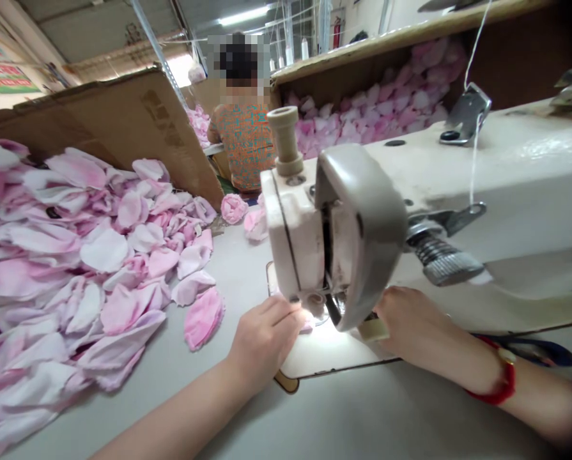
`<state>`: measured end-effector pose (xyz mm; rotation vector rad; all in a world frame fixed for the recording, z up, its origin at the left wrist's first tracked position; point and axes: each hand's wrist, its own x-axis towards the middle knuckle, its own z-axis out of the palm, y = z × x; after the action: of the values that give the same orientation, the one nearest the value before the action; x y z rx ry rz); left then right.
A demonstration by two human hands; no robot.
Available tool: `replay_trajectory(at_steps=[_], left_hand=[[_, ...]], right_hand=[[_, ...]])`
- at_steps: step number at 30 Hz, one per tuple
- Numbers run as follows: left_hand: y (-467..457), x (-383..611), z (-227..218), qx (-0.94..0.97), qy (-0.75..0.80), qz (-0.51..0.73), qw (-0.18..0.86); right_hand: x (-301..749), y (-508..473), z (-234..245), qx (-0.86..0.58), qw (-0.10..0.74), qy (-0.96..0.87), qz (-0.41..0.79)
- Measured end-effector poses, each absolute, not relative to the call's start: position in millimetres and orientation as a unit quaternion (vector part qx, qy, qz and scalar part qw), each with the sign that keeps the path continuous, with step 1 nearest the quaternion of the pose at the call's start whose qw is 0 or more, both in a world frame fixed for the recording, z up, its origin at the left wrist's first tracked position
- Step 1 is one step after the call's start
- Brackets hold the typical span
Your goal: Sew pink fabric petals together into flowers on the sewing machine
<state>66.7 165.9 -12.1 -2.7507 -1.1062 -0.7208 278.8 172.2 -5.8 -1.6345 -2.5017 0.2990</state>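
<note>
My left hand is closed beside the needle area of a white sewing machine, fingers pressed down on a small pink fabric piece under the lamp light. Most of that piece is hidden by the hand and machine head. On the other side of the head, my right hand reaches in low, wrist bent, with a red band round it. Its fingertips are hidden behind the machine's grey guard, so what they touch does not show.
A large heap of pink and white fabric petals covers the table's left, before a cardboard panel. One pink petal lies apart. Dark-handled scissors rest by my right wrist. Behind sit a person and a box of petals.
</note>
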Motion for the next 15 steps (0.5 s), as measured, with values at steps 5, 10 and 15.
replay_trajectory(at_steps=[5, 10, 15], left_hand=[[167, 69, -26, -0.912, -0.368, -0.168, 0.069], [163, 69, -28, -0.918, -0.355, -0.144, 0.103], [158, 71, -25, -0.914, -0.323, -0.163, 0.183]], right_hand=[[279, 173, -9, -0.537, 0.070, -0.833, 0.114], [286, 174, -12, -0.513, 0.029, -0.847, 0.134], [284, 176, -13, -0.524, 0.053, -0.842, 0.118]])
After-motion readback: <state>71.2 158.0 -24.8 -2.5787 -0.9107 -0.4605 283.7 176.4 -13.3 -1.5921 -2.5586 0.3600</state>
